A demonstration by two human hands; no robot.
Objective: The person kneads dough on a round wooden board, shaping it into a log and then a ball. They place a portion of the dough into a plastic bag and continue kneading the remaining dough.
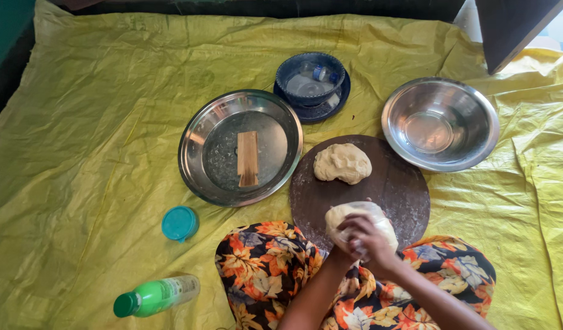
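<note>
My left hand and my right hand are clasped together around a pale dough ball that looks covered in thin clear plastic. I hold it over the near edge of a round dark board dusted with flour. A second, bare lump of dough lies on the far part of the board, apart from my hands. My knees, in orange-flowered cloth, sit just below the board.
A steel plate holding a small wooden block lies left of the board. A blue bowl on a saucer stands behind, an empty steel bowl at right. A teal lid and a green bottle lie on the yellow sheet.
</note>
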